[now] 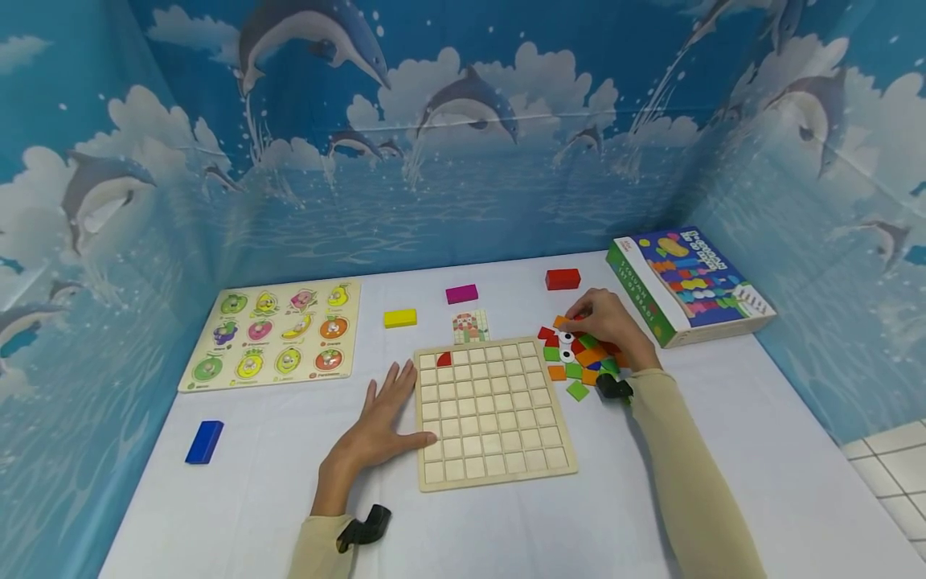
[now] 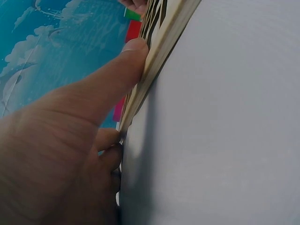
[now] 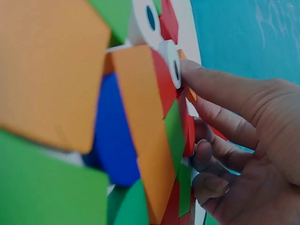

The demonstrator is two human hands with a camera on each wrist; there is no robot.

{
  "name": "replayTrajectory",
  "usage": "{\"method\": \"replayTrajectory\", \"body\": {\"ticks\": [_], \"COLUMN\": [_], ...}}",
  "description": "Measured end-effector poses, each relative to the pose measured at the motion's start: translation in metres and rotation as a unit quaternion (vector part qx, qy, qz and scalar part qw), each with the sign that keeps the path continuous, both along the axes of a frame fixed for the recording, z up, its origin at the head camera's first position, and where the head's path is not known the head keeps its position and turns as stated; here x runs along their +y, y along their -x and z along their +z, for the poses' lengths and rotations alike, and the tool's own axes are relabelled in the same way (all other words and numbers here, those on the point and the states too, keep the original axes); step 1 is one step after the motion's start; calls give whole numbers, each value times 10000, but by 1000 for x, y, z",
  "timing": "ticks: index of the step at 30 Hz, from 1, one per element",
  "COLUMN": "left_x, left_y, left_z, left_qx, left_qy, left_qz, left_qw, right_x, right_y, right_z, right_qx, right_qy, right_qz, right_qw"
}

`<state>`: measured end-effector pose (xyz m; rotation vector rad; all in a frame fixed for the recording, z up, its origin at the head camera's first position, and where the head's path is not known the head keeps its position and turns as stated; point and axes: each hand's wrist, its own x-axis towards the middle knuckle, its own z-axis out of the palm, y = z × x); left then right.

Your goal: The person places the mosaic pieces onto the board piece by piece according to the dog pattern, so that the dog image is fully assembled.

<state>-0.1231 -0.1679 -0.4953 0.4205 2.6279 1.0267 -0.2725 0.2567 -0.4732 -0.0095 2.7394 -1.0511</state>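
Note:
A wooden grid board lies on the white table, with one red quarter-round tile in a top-row cell near its left corner. My left hand rests at the board's left side with fingers spread, the thumb touching its edge. At the heap of coloured tiles right of the board, my right hand pinches an orange tile between thumb and finger. Two round eye tiles lie beside it. In the right wrist view, several green, red, orange and blue tiles overlap.
A small pattern card lies behind the board. Yellow, magenta, red and blue blocks stand around. A fruit puzzle board lies at left, a game box at back right. A dolphin curtain encloses the table.

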Motion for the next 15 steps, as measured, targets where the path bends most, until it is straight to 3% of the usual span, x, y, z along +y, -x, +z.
{"method": "replayTrajectory", "body": {"ticks": [4, 15], "left_x": [0, -1], "left_y": [0, 0], "left_z": [0, 0], "left_qx": [-82, -68], "left_qy": [78, 92], "left_qz": [-4, 8], "left_qw": [9999, 9999], "right_x": [0, 2], "right_y": [1, -2], "right_z": [1, 6], "right_qx": [-171, 15], "right_qy": [17, 537], "right_qz": [-79, -23], "right_qw": [9998, 9986]}}
